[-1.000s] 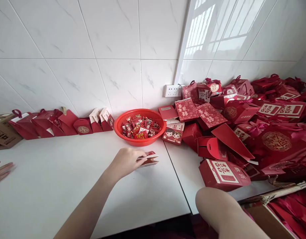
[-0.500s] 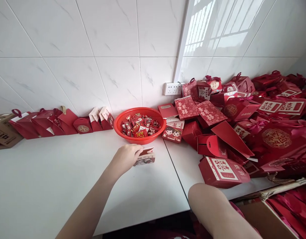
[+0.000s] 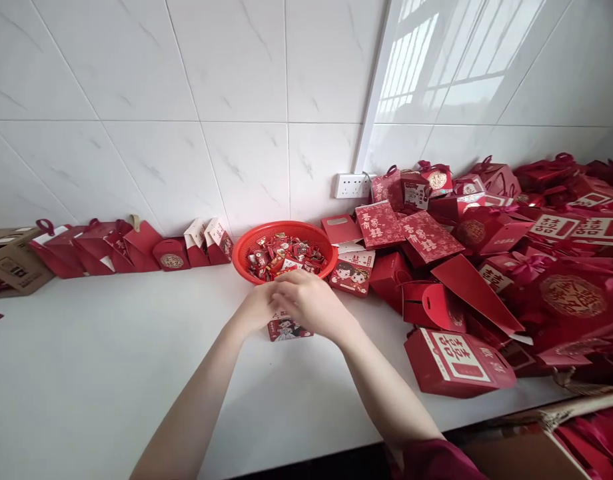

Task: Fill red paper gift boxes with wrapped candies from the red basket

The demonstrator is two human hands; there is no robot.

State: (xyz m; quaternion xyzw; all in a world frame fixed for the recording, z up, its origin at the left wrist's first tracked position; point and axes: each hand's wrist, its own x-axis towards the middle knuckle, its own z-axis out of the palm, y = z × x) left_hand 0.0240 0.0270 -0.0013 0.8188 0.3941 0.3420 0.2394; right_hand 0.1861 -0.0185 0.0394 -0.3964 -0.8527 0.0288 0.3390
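A small red-and-white gift box point(image 3: 290, 329) with printed cartoon figures stands upright on the white table in front of the candy basket. My left hand point(image 3: 256, 308) is closed on its upper left side. Over the box top, my right hand point(image 3: 309, 301) bends its fingers downward, overlapping the left fingers. Those right fingertips are slightly blurred, and whatever they hold is hidden. Both hands cover the box's upper part. Just behind them sits a red plastic basket point(image 3: 235, 257) of wrapped candies point(image 3: 286, 252).
Several red gift boxes point(image 3: 171, 255) line the wall at left, near a brown cardboard box point(image 3: 21, 263). A big heap of red gift boxes point(image 3: 456, 360) covers the right side. An open carton point(image 3: 516, 443) stands at the lower right, and a power socket point(image 3: 353, 186) is on the wall.
My right hand has come up from the table's front edge to the top of the gift box. My left hand stays on the box. The view has shifted slightly.
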